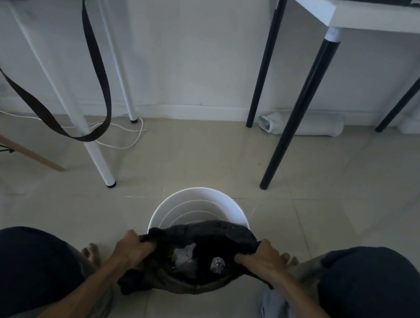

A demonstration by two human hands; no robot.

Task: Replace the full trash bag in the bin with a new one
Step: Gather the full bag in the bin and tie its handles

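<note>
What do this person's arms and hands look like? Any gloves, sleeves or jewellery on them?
Both arms are bare from the bottom of the picture up to the hands: no sleeves show. The left hand and right hand wear no gloves, and I can make out no watch, bracelet or rings, though the light is dim. The fingers are bare too.

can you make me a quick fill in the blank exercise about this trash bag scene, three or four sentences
1. The left hand and the right hand both grip the rim of the ____ plastic trash bag.
2. The round white plastic bin stands on the tiled ____.
3. The bag's mouth is ____, so crumpled trash shows inside.
4. A dark strap hangs from the table on the ____ side of the view.

Missing words: black; floor; open; left
</note>
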